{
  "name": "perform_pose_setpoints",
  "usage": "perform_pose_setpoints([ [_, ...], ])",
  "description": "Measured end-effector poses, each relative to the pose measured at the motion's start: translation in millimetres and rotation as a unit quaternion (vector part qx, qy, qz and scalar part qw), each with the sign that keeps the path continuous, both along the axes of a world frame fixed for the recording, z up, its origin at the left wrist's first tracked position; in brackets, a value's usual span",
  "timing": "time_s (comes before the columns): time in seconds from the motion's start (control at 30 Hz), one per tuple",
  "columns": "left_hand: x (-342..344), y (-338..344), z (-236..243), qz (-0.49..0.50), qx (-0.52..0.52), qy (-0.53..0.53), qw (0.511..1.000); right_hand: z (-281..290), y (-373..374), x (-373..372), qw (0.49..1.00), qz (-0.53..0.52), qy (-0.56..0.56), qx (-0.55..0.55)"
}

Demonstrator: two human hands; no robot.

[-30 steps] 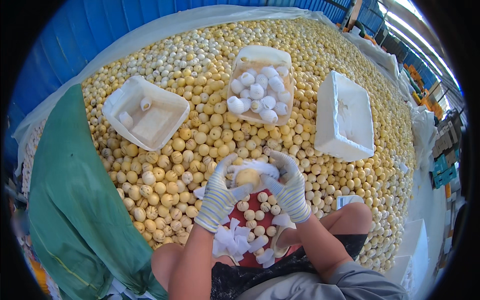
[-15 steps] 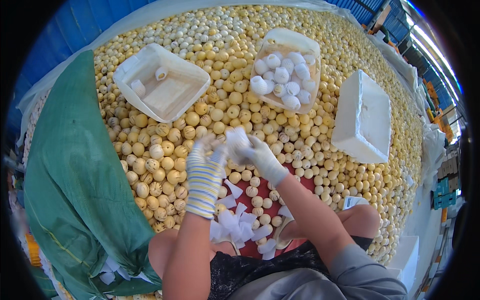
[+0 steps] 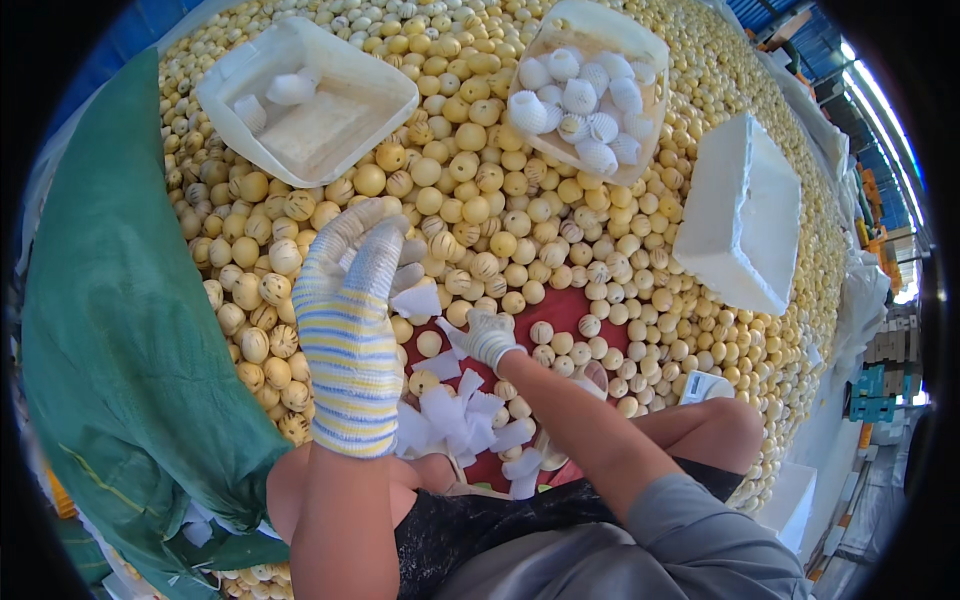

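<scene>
My left hand point(image 3: 350, 310), in a striped knit glove, is raised above the fruit pile with curled fingers; what they hold is hidden. My right hand point(image 3: 485, 335), also gloved, is lower, its fingers bent down among pale yellow striped fruit point(image 3: 541, 332) and white foam pieces point(image 3: 455, 420) on a red cloth point(image 3: 568, 308); its fingertips are hidden. Beyond my hands, a white tub point(image 3: 355, 150) holds a few foam-sleeved fruit point(image 3: 292, 90), and another tub point(image 3: 572, 150) holds several more point(image 3: 580, 95).
A white foam box point(image 3: 760, 220) stands tilted on the pile at right. A green tarp point(image 3: 110, 300) covers the left side. Blue wall panels point(image 3: 120, 50) rise behind. Boxes and stacked crates point(image 3: 870, 390) line the far right. My bent legs frame the cloth.
My hands have separated: the left moved left, the right down to the cloth. The wrapped fruit between them has left that spot; another sleeved piece shows in the left tub. The view has shifted.
</scene>
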State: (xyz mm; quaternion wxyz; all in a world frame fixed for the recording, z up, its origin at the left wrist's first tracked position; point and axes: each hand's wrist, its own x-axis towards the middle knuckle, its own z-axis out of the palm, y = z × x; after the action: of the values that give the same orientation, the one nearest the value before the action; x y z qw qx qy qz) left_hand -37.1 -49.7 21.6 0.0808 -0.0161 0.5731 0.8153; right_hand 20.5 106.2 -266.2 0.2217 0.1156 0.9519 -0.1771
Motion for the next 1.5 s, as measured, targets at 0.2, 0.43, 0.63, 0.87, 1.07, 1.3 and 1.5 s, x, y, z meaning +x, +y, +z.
perform_pose_setpoints([
  [0.2,-2,3,-6,-0.013,-0.085,0.017,0.996,-35,-16,-10,0.995,-0.038,-0.092,0.016],
  [0.43,-11,12,-26,-0.056,-0.262,0.088,0.959,108,55,-17,0.899,-0.080,0.086,-0.423],
  [0.63,-1,38,-62,-0.198,-0.342,0.123,0.910,242,53,-5,0.889,-0.061,0.203,-0.406],
  [0.87,10,47,-62,-0.132,-0.267,0.182,0.937,231,38,23,0.772,-0.167,0.250,-0.559],
  [1.07,14,50,-53,-0.118,-0.168,0.059,0.977,224,18,46,0.655,-0.283,0.288,-0.639],
  [1.3,28,58,-56,-0.098,-0.425,0.313,0.844,222,29,60,0.720,-0.257,0.388,-0.516],
  [1.5,44,60,-35,-0.049,-0.483,0.517,0.705,208,29,60,0.715,-0.255,0.392,-0.520],
])
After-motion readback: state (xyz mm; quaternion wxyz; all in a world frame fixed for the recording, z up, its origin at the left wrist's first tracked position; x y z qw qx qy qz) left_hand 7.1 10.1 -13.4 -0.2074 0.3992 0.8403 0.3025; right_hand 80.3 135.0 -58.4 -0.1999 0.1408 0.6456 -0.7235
